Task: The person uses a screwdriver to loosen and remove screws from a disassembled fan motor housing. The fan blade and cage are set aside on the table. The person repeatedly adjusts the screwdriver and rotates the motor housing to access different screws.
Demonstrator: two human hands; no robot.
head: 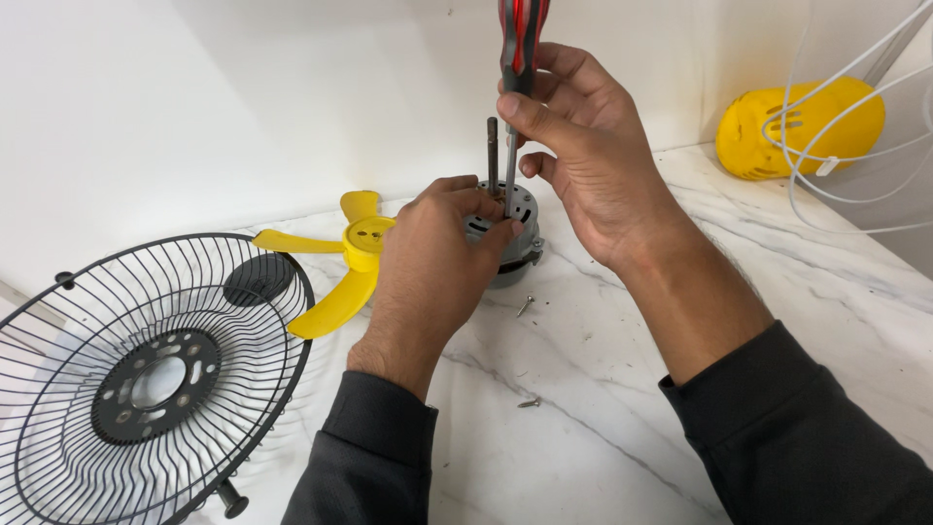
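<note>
Both hands work over a grey fan motor [507, 228] that stands on the white marble table [777, 282], near the back wall. Seen from the head camera, the left hand [442, 248] is wrapped around the near side of the motor housing, fingers curled and thumb pressed against its top edge, holding it upright. The right hand [583, 146] is closed around a screwdriver [518, 58] with a red and black handle; the fingers pinch the lower end of the handle and the top of the shaft, and the tool stands nearly vertical with its tip down on the top face of the motor. Just beside the screwdriver shaft, the motor's own metal spindle [492, 151] rises straight up.

Two small loose screws lie on the table: one [525, 305] just in front of the motor, another [530, 402] nearer the person, between the two dark sleeves. Left of the motor, touching or nearly touching the left hand, lies a yellow fan blade [340, 258]. Further left, a black wire fan guard [146, 379] rests tilted at the table's edge. At the far right corner sits a yellow plastic motor cover [797, 126], with a white wire guard [855, 136] crossing in front of it.
</note>
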